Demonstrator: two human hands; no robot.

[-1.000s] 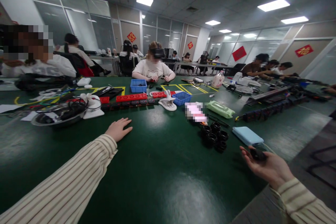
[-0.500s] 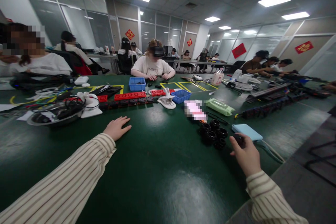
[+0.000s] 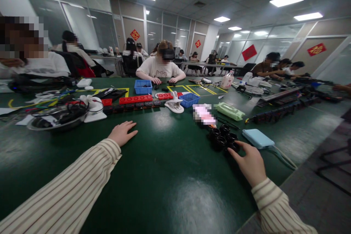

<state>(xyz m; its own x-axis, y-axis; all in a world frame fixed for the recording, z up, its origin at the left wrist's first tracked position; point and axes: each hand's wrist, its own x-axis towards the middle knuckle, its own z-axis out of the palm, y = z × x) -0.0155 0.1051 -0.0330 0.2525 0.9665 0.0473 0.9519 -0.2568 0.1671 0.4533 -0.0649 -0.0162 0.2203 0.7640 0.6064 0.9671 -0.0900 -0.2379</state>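
On the right side of the green table (image 3: 164, 175), several shiny black, hollow round pieces (image 3: 219, 143) sit bunched together; their exact kind I cannot make out. My right hand (image 3: 251, 162) is at the near right side of this bunch, thumb and fingers closed round one black round piece (image 3: 233, 148), which the hand partly hides. My left hand (image 3: 123, 134) lies flat on the tabletop to the left, fingers stretched out and holding nothing.
A light blue box-shaped device (image 3: 258, 138) with a cord lies right of the bunch. Behind are a green soft pack (image 3: 229, 111), a white clip stand (image 3: 174, 106), blue bins (image 3: 143, 87) and a red-black strip (image 3: 136, 99). A metal bowl (image 3: 56, 126) stands left. A person (image 3: 161, 67) sits opposite.
My right hand has moved left, from beside the light blue device to the bunch, with a black round piece in its fingers. My left hand has stayed in place.
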